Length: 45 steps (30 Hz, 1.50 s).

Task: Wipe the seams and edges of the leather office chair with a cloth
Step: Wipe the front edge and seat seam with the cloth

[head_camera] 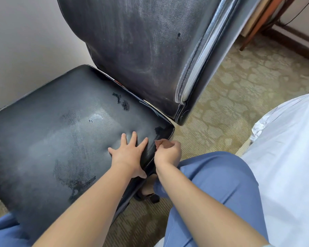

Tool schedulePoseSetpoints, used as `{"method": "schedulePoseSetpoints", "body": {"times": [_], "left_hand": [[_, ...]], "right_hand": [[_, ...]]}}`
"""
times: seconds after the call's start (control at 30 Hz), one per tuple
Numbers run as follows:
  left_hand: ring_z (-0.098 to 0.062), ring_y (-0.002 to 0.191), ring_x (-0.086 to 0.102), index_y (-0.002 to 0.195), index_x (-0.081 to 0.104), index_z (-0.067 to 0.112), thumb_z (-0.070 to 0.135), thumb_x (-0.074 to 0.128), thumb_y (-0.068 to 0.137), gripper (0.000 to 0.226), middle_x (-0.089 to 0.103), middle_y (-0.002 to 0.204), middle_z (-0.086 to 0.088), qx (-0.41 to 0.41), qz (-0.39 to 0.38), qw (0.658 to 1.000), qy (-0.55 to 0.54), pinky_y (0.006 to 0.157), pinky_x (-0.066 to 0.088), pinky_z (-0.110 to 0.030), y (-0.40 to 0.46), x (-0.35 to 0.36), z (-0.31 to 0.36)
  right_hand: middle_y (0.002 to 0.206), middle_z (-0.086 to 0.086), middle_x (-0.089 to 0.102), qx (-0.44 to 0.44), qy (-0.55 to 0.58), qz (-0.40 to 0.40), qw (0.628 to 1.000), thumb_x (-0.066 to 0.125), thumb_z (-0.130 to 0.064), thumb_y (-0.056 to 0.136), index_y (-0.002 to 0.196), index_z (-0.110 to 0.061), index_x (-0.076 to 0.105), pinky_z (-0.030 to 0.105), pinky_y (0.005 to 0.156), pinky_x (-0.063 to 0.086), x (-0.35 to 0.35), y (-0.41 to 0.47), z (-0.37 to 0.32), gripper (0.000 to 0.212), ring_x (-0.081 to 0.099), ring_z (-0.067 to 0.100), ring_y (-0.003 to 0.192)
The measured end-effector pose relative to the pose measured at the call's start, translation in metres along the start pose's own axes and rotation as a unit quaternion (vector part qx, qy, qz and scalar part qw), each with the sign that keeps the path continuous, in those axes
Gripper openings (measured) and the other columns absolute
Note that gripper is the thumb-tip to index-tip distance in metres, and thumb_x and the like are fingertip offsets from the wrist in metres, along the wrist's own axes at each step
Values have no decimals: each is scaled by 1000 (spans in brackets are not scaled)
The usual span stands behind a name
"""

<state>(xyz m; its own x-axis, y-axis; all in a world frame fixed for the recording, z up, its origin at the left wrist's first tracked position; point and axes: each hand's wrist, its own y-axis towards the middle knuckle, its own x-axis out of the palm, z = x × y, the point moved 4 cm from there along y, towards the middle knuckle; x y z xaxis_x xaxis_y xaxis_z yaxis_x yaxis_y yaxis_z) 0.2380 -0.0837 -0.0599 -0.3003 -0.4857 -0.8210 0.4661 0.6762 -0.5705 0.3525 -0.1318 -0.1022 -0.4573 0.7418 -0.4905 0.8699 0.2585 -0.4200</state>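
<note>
A worn black leather office chair fills the view, with its seat [64, 136] at the left and its backrest [136, 43] rising behind. My left hand [128, 154] lies flat with spread fingers on the seat's right part, pressing the cushion. My right hand [168, 151] is curled tight against the stitched seam [151, 162] on the seat's right edge, near the back corner. A small brownish bunch that looks like the cloth [165, 143] shows between its fingers, mostly hidden by the hand.
A pale wall stands behind the chair at the left. Patterned beige carpet [230, 97] lies to the right. My knees in blue trousers [212, 184] are close to the seat. White bedding [289, 157] is at the right, and a wooden furniture leg [253, 31] stands at the top right.
</note>
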Motion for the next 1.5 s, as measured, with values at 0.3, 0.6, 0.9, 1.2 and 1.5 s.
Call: {"method": "schedulePoseSetpoints", "body": {"times": [0.3,0.6,0.9,1.2,1.5], "left_hand": [[-33,147,-8,152,-6,37,53,76,68,118,-9,160,2,-10,-1,1000,6,101,35,-60,-7,-3,2],[-30,130,31,149,19,27,71,57,77,92,33,139,-3,19,63,997,44,102,34,-57,6,-23,1],[-29,143,8,151,15,32,67,59,79,91,14,154,-6,52,77,996,5,103,31,-60,41,-31,9],[-25,127,35,134,51,29,55,48,93,48,41,133,-1,109,150,982,35,93,38,-40,64,-57,5],[-22,147,9,149,25,36,48,44,97,56,16,158,10,148,142,979,3,106,30,-55,75,-47,3]], "right_hand": [[120,6,51,-80,-105,-45,990,51,-6,86,115,-11,53,32,76,44,-12,35,-44,29,58,33,100],[101,7,60,-347,-375,-213,833,63,-9,80,99,-12,54,30,72,42,-9,49,-99,21,59,28,95],[105,-3,49,-493,-412,-285,711,68,-16,80,110,-19,50,33,74,43,-28,44,-120,35,55,20,91],[125,-2,50,-490,-362,-219,762,62,-23,89,129,-18,53,33,82,46,-28,66,-90,41,57,21,104],[128,3,51,-425,-284,-153,846,51,-14,95,131,-14,45,31,87,43,-30,50,-46,36,53,24,109]]}}
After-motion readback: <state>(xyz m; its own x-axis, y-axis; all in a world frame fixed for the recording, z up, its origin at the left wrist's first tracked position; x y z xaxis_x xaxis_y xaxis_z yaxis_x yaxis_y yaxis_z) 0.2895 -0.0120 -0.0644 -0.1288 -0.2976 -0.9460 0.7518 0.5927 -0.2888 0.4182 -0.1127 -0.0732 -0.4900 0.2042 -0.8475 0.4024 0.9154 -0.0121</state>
